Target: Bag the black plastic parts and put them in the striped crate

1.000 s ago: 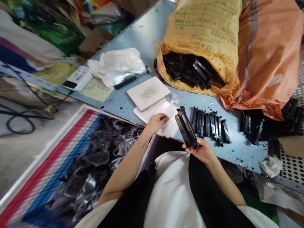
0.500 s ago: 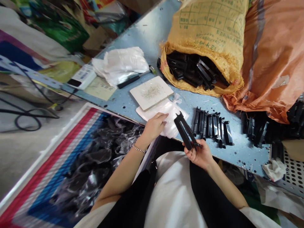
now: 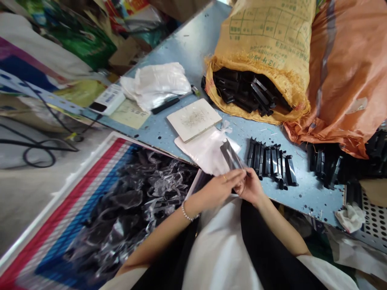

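Note:
My right hand [image 3: 251,187] is closed around the lower end of a pair of long black plastic parts [image 3: 231,154]. A clear sheen over them looks like a thin plastic bag around the parts. My left hand [image 3: 223,187], slightly blurred, meets the right at that lower end, its fingers pinched there, seemingly on the bag's edge. Just beyond lies a stack of clear plastic bags [image 3: 202,151], partly under a pale square block [image 3: 194,118]. Right of my hands, several similar black parts [image 3: 269,160] stand in a row on the blue table [image 3: 314,201].
A yellow woven sack [image 3: 266,44] full of black parts lies open at the back, beside an orange sack [image 3: 350,76]. To the left are a white bag bundle [image 3: 163,84] and a black-handled tool [image 3: 165,105]. A striped crate [image 3: 69,205] below holds bagged black parts.
My left hand has moved from the bag stack to the right hand. The black parts, bare before, now appear covered by clear plastic.

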Motion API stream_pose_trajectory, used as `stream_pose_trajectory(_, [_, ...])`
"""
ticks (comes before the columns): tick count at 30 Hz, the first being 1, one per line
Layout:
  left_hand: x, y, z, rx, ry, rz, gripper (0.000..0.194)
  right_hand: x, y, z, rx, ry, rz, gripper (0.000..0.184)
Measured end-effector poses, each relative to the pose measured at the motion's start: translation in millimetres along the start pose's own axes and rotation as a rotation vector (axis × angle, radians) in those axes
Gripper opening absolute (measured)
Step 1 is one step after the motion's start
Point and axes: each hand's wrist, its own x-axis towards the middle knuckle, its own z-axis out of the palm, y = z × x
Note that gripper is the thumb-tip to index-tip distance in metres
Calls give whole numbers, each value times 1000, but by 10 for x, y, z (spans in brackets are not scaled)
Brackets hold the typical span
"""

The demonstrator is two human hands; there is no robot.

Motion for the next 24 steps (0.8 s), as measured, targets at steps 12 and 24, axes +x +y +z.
stream_pose_trajectory(12, [-330,367,-326,60,224,-181,47,-229,69,449,-815,-304,-257,53])
stream_pose_trajectory(24, [-1721,-825,-875,340,352,-1028,29,-388,-642,113,-1823,755,-565,32])
